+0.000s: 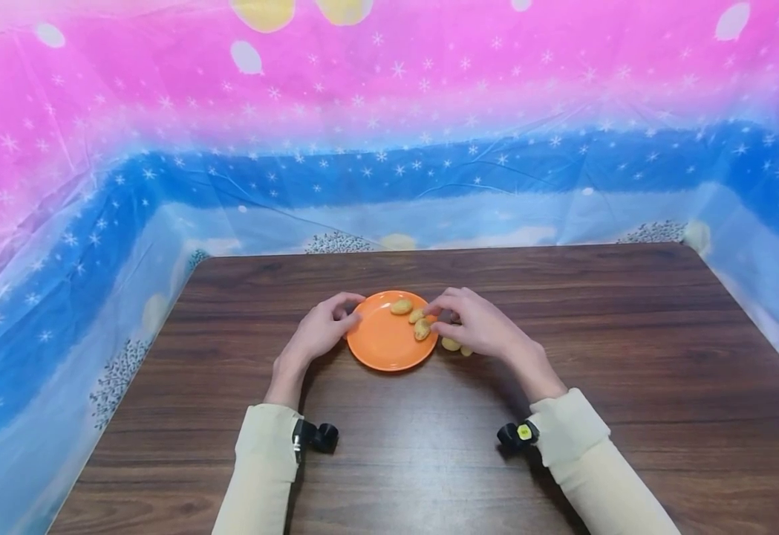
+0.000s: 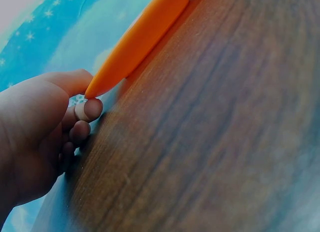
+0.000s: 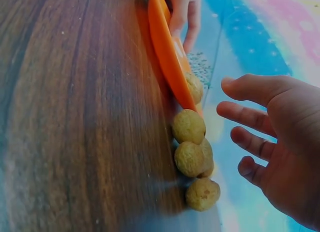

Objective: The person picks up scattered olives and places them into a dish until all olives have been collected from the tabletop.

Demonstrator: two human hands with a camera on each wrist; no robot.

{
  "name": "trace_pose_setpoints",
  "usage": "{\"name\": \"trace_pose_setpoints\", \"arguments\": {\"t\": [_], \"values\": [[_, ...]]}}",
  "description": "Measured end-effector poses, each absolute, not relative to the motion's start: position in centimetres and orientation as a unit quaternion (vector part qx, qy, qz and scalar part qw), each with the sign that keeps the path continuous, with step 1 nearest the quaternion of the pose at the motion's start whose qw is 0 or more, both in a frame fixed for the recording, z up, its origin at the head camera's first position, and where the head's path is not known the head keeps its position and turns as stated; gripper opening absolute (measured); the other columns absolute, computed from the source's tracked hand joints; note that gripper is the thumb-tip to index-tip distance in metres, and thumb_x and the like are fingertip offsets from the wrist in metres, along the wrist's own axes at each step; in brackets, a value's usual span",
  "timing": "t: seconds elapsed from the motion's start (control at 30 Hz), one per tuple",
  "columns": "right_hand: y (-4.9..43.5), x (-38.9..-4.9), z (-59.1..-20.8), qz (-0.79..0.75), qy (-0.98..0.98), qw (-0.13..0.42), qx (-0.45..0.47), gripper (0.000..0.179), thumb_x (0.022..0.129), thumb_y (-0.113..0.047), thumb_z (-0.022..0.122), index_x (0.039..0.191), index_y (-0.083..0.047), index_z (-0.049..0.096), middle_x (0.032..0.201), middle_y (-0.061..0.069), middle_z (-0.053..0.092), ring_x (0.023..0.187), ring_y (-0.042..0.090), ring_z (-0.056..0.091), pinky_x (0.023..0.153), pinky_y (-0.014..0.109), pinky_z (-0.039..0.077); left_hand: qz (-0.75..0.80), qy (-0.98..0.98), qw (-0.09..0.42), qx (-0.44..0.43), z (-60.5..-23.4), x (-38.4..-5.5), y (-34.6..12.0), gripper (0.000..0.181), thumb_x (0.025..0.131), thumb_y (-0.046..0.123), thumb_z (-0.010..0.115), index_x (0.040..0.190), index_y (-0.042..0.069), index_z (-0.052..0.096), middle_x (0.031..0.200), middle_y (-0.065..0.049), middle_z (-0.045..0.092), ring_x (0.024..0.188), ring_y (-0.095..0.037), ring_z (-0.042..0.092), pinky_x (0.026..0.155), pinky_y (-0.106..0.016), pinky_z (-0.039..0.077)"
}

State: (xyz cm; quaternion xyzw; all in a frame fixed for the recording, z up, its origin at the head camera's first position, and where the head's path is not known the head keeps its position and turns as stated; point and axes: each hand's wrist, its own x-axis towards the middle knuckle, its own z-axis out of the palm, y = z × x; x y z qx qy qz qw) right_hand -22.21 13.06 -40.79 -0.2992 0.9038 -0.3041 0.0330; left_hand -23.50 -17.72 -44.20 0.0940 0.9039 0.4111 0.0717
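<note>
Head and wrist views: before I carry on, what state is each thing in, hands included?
Orange plate: right side up on the table, partly filled.
Potatoes on the plate: whole, at least three, towards its far right side.
Potatoes off the plate: whole, at least four, clustered on the table.
Left hand: pinching the plate's rim.
Right hand: fingers apart, no potato in its grip.
Backdrop cloth: hung up, creased.

Plate [image 1: 385, 345] on tbl [image 1: 389, 453], potatoes [image 1: 401, 306] on its R side, addl potatoes [image 1: 451, 345] just R.
</note>
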Motion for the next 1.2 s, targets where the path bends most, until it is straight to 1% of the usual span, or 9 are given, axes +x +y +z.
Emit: {"name": "trace_pose_setpoints", "arguments": {"t": [0.13, 0.23, 0.4, 0.57, 0.83, 0.97, 1.2], "values": [[13.5, -22.0, -40.8, -0.310, 0.907, 0.039, -0.283, 0.027, 0.099, -0.023, 0.067, 0.124, -0.014, 0.071, 0.116, 0.001, 0.064, 0.105, 0.024, 0.057, 0.088, 0.042, 0.048, 0.410, 0.904, 0.072, 0.095, -44.2, -23.5, -17.7, 0.037, 0.101, 0.032, 0.060, 0.138, 0.025, 0.058, 0.083, -0.006, 0.057, 0.066, -0.023, 0.051, 0.060, -0.032, 0.036], [13.9, -21.9, -40.8, -0.316, 0.907, 0.042, -0.276, 0.028, 0.099, -0.023, 0.066, 0.125, -0.014, 0.071, 0.118, 0.001, 0.063, 0.105, 0.025, 0.058, 0.089, 0.043, 0.048, 0.410, 0.904, 0.072, 0.095, -44.2, -23.5, -17.7, 0.037, 0.102, 0.032, 0.060, 0.138, 0.025, 0.058, 0.082, -0.007, 0.057, 0.066, -0.023, 0.050, 0.060, -0.032, 0.036], [14.6, -21.6, -41.0, -0.316, 0.908, 0.032, -0.275, 0.026, 0.099, -0.023, 0.067, 0.123, -0.014, 0.071, 0.119, 0.001, 0.064, 0.107, 0.024, 0.058, 0.091, 0.045, 0.048, 0.409, 0.905, 0.070, 0.094, -44.2, -23.5, -17.7, 0.036, 0.102, 0.032, 0.060, 0.137, 0.026, 0.058, 0.082, -0.006, 0.057, 0.066, -0.023, 0.050, 0.060, -0.032, 0.035], [15.2, -21.5, -41.2, -0.316, 0.910, 0.029, -0.266, 0.023, 0.099, -0.022, 0.067, 0.120, -0.015, 0.072, 0.116, 0.000, 0.063, 0.100, 0.021, 0.056, 0.085, 0.041, 0.047, 0.409, 0.905, 0.072, 0.093, -44.2, -23.5, -17.6, 0.037, 0.102, 0.032, 0.060, 0.138, 0.026, 0.058, 0.083, -0.007, 0.056, 0.067, -0.024, 0.051, 0.061, -0.032, 0.036], [15.9, -21.4, -41.1, -0.315, 0.911, 0.024, -0.264, 0.024, 0.098, -0.022, 0.069, 0.119, -0.013, 0.072, 0.114, 0.000, 0.064, 0.095, 0.024, 0.056, 0.079, 0.039, 0.046, 0.413, 0.903, 0.071, 0.094, -44.3, -23.4, -17.7, 0.036, 0.102, 0.033, 0.060, 0.137, 0.026, 0.058, 0.082, -0.007, 0.057, 0.068, -0.025, 0.052, 0.061, -0.033, 0.037], [16.4, -21.1, -41.2, -0.301, 0.913, 0.019, -0.276, 0.024, 0.098, -0.021, 0.068, 0.120, -0.012, 0.072, 0.113, 0.003, 0.065, 0.095, 0.021, 0.058, 0.079, 0.040, 0.047, 0.413, 0.903, 0.072, 0.094, -44.3, -23.4, -17.7, 0.036, 0.102, 0.033, 0.059, 0.137, 0.026, 0.058, 0.083, -0.007, 0.057, 0.068, -0.025, 0.052, 0.061, -0.033, 0.037], [17.2, -20.9, -41.1, -0.301, 0.916, 0.021, -0.265, 0.024, 0.098, -0.021, 0.068, 0.121, -0.015, 0.073, 0.119, 0.000, 0.065, 0.104, 0.020, 0.059, 0.085, 0.040, 0.047, 0.413, 0.903, 0.072, 0.095, -44.2, -23.4, -17.7, 0.036, 0.102, 0.032, 0.060, 0.138, 0.025, 0.058, 0.084, -0.007, 0.057, 0.070, -0.024, 0.052, 0.062, -0.033, 0.038]]}}
